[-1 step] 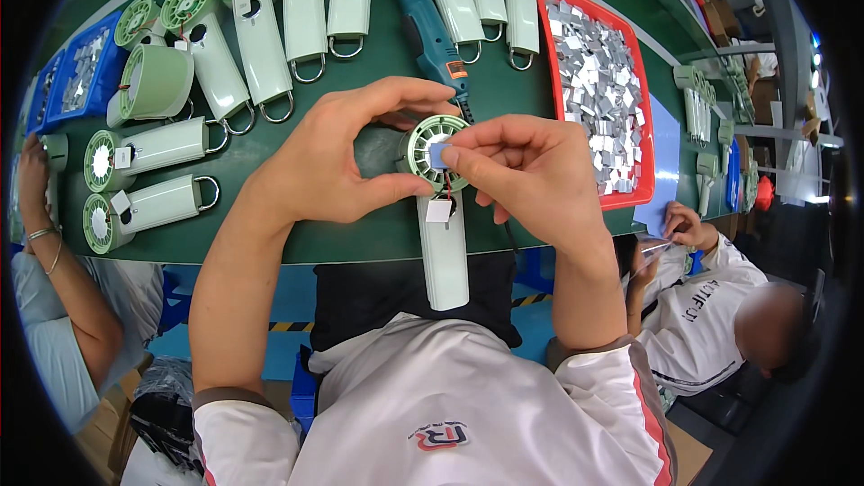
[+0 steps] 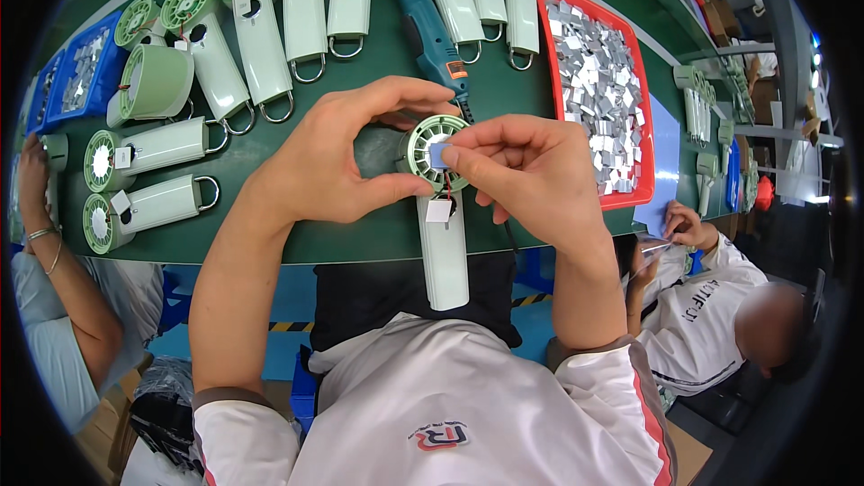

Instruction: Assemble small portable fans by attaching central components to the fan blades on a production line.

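Observation:
A pale green handheld fan (image 2: 443,256) lies in front of me, its handle toward my body and past the table edge. My left hand (image 2: 337,157) curves around its round head, thumb at the near-left rim and fingers partly hidden behind the far side. A small blue-grey square pad (image 2: 439,156) is pinched between thumb and forefinger of my right hand (image 2: 526,171), over the centre of the fan head. Whether the pad touches the hub, I cannot tell. Red and black wires run from the head to a white connector (image 2: 438,211) on the handle.
Several similar fans (image 2: 261,58) lie along the left and back of the green table (image 2: 360,234). A teal power tool (image 2: 427,22) lies beyond my hands. Right stands a red tray (image 2: 650,184) of small grey-white squares; far left, a blue bin (image 2: 101,106). Co-workers sit on both sides.

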`<state>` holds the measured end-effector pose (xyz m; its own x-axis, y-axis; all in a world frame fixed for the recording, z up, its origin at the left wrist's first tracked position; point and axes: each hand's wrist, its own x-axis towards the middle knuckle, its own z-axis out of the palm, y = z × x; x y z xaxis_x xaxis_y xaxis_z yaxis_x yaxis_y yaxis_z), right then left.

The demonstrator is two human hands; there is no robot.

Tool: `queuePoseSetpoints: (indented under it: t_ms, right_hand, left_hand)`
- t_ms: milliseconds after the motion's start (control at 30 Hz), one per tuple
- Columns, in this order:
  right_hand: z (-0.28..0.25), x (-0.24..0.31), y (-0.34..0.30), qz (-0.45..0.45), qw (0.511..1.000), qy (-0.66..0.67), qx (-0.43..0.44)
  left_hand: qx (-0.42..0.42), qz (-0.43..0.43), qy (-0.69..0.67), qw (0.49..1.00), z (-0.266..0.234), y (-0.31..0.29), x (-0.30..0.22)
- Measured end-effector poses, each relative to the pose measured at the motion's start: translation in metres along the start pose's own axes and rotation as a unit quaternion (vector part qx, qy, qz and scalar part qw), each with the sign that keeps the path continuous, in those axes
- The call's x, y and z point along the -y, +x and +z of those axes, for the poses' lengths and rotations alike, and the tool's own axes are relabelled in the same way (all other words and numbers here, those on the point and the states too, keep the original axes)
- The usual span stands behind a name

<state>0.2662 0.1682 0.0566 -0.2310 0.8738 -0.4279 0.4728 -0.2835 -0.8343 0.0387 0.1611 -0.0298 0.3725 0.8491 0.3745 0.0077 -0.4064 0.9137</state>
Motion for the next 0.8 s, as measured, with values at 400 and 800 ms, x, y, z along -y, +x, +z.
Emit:
queuePoseSetpoints:
  t_ms: [400,800]
  right_hand:
    - [-0.0014,-0.0015,0.0003,-0.009,1.000,0.002,-0.004]
    - [-0.0010,0.0005,0.0002,-0.008,1.000,-0.003,-0.003]
  left_hand:
    - [0.002,0.011,0.000,1.000,-0.0006,-0.0005,0.0050]
    - [0.001,0.036,0.034,0.999,-0.0021,-0.0008,0.0058]
